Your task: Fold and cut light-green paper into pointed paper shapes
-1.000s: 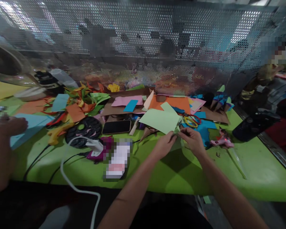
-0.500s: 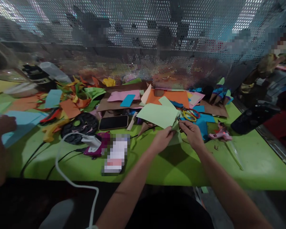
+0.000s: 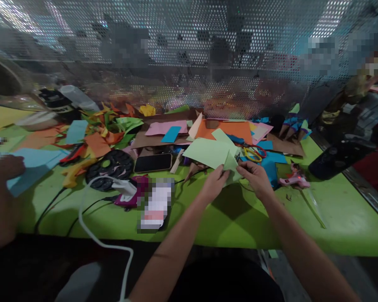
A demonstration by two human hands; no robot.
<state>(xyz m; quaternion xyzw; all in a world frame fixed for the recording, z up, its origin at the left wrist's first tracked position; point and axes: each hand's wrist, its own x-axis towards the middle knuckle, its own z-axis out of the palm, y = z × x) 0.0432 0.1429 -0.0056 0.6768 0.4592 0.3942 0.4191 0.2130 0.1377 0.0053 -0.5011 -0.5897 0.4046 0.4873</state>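
Right of the frame's centre, the bare left hand [image 3: 213, 184] and bare right hand [image 3: 255, 177] pinch a small pale-green paper piece [image 3: 231, 166].

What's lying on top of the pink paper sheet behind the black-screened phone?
A small rectangular blue paper piece lies partly on the pink paper sheet, its near end over brown paper. Whatever the blue piece covers cannot be seen.

Place: a craft workshop | long, bright green table [image 3: 233, 230] | heap of orange and green cut paper [image 3: 111, 136] | yellow plastic glue gun [image 3: 74, 172] with black cord [image 3: 48, 204] | pink glue gun [image 3: 294, 181] | co-worker's bare hand [image 3: 8, 167] at far left | grey perforated metal screen [image 3: 189, 50] behind, space beyond too dim to tell
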